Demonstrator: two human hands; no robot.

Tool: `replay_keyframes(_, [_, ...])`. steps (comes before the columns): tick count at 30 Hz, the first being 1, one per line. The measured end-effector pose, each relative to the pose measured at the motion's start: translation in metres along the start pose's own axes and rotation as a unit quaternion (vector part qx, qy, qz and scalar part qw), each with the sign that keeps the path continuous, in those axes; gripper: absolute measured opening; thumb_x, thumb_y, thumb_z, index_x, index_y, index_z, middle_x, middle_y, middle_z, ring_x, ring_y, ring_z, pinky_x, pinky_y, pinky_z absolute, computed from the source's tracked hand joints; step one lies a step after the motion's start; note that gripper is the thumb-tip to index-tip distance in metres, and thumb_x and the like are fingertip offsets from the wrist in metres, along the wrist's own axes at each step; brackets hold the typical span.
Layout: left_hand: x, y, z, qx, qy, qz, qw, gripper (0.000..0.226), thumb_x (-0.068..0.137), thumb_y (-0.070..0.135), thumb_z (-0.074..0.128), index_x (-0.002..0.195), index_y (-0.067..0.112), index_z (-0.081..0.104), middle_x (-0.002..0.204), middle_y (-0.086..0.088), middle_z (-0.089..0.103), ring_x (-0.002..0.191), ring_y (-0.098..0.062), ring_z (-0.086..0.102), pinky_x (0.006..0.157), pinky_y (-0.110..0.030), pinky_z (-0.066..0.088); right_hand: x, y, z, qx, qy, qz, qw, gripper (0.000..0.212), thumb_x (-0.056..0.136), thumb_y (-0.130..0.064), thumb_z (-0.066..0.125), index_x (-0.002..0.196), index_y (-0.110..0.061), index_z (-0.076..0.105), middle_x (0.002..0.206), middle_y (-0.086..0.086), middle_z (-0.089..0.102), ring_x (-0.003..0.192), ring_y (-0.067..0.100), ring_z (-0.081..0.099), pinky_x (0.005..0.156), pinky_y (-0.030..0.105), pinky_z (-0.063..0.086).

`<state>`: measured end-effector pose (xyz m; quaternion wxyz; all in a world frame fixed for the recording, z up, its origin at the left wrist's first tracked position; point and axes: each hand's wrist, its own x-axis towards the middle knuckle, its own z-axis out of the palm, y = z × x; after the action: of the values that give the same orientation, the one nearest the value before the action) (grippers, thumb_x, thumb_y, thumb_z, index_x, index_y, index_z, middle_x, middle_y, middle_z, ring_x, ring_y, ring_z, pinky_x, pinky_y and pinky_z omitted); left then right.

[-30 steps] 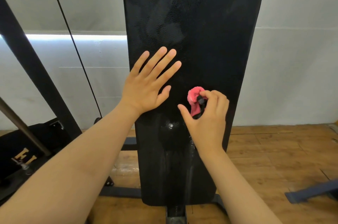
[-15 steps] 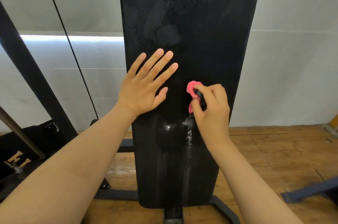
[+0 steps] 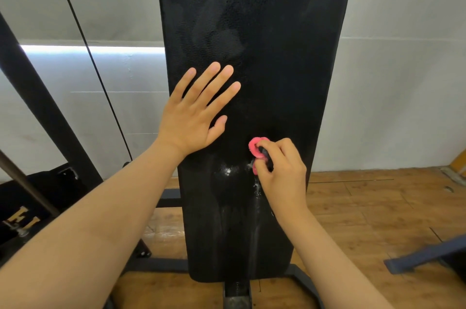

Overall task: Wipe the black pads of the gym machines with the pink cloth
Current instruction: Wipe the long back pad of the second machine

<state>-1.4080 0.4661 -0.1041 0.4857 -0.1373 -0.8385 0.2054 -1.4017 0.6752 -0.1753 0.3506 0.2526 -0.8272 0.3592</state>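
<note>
A long black pad [image 3: 277, 43] of a gym bench fills the middle of the head view, with wet streaks and white specks on its lower half. My left hand [image 3: 194, 111] lies flat on the pad's left side, fingers straight and spread. My right hand [image 3: 280, 170] grips a bunched pink cloth [image 3: 256, 148] and presses it against the pad right of centre. Only a small curl of the cloth shows above my fingers.
Black frame bars [image 3: 32, 96] and a thin cable [image 3: 88, 48] stand at the left. The bench's base frame [image 3: 156, 264] sits on the wooden floor [image 3: 378, 207]. A dark bar [image 3: 426, 255] lies at the lower right. A white wall is behind.
My right hand turned over the pink cloth and closed tighter on it, pressing it to the pad slightly lower. My left hand stayed flat in place.
</note>
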Motion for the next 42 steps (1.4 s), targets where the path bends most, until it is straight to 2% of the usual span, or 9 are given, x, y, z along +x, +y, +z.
replay_keyframes(7, [0.000,0.000,0.000,-0.002,-0.002,0.000,1.000,0.062,0.092,0.034,0.045,0.150,0.019,0.030,0.156,-0.010,0.026,0.145,-0.028,0.020,0.117,-0.047,0.015,-0.023,0.001,0.004,0.004,-0.015,0.004,1.000,0.027,0.077,-0.003,0.074,0.103,-0.007,0.069,0.091,0.004,0.059,0.079,0.013,0.057,0.063,0.019,0.051])
replay_keyframes(15, [-0.001,0.000,0.000,0.003,-0.002,0.001,1.000,0.062,0.093,0.035,0.043,0.151,0.019,0.028,0.157,-0.010,0.025,0.145,-0.028,0.018,0.118,-0.047,0.014,-0.048,0.006,-0.001,0.002,-0.135,0.053,0.989,0.019,0.080,-0.010,0.073,0.099,-0.013,0.070,0.091,-0.005,0.055,0.078,0.007,0.055,0.066,0.020,0.053])
replay_keyframes(19, [-0.002,0.000,0.001,0.002,0.000,-0.002,1.000,0.062,0.093,0.035,0.044,0.151,0.019,0.028,0.157,-0.010,0.025,0.145,-0.028,0.019,0.118,-0.047,0.014,-0.009,-0.003,-0.028,0.075,-0.056,0.086,0.992,0.020,0.084,-0.010,0.066,0.103,-0.016,0.067,0.097,-0.008,0.054,0.083,0.003,0.053,0.071,0.010,0.044])
replay_keyframes(24, [0.000,0.000,0.001,0.003,0.000,0.000,1.000,0.062,0.093,0.035,0.044,0.151,0.018,0.030,0.156,-0.010,0.026,0.145,-0.028,0.019,0.118,-0.046,0.012,0.005,-0.005,-0.013,0.028,-0.039,0.061,0.997,0.025,0.086,-0.007,0.065,0.111,-0.011,0.066,0.101,-0.002,0.059,0.092,0.007,0.054,0.076,0.011,0.044])
replay_keyframes(29, [-0.001,0.000,0.001,0.003,0.002,0.000,1.000,0.062,0.093,0.034,0.044,0.150,0.018,0.030,0.156,-0.010,0.026,0.145,-0.028,0.019,0.118,-0.046,0.013,-0.052,-0.001,0.010,-0.016,-0.103,0.019,0.994,0.030,0.076,-0.004,0.073,0.105,-0.011,0.069,0.096,0.001,0.061,0.086,0.014,0.060,0.070,0.022,0.054])
replay_keyframes(33, [-0.001,0.000,0.000,0.001,-0.005,0.000,1.000,0.062,0.093,0.034,0.044,0.151,0.019,0.028,0.157,-0.010,0.026,0.145,-0.028,0.018,0.118,-0.046,0.014,-0.066,0.000,0.010,0.014,-0.149,0.063,0.987,0.027,0.080,-0.006,0.071,0.105,-0.014,0.070,0.098,-0.005,0.060,0.088,0.008,0.059,0.075,0.021,0.054])
replay_keyframes(35, [-0.002,0.000,0.000,0.000,-0.007,0.000,1.000,0.063,0.092,0.035,0.044,0.151,0.019,0.028,0.157,-0.010,0.026,0.145,-0.028,0.018,0.118,-0.047,0.015,-0.053,-0.002,-0.003,0.057,-0.124,0.092,0.986,0.023,0.084,-0.008,0.068,0.105,-0.017,0.069,0.099,-0.009,0.058,0.089,0.001,0.055,0.077,0.012,0.048])
replay_keyframes(39, [-0.003,0.000,0.000,0.001,-0.007,-0.002,1.000,0.063,0.092,0.035,0.044,0.151,0.019,0.028,0.157,-0.010,0.025,0.145,-0.027,0.018,0.117,-0.047,0.016,-0.014,-0.007,-0.023,0.131,0.020,0.148,0.980,0.020,0.087,-0.004,0.061,0.103,-0.015,0.066,0.098,-0.008,0.055,0.088,-0.006,0.052,0.073,0.005,0.041])
replay_keyframes(42, [-0.002,0.000,-0.001,-0.001,-0.006,-0.003,1.000,0.063,0.092,0.035,0.044,0.151,0.019,0.028,0.157,-0.010,0.025,0.145,-0.027,0.018,0.118,-0.047,0.015,-0.004,-0.010,-0.013,0.118,0.046,0.159,0.979,0.024,0.089,-0.007,0.061,0.112,-0.014,0.065,0.106,-0.008,0.053,0.092,-0.001,0.052,0.077,0.005,0.042])
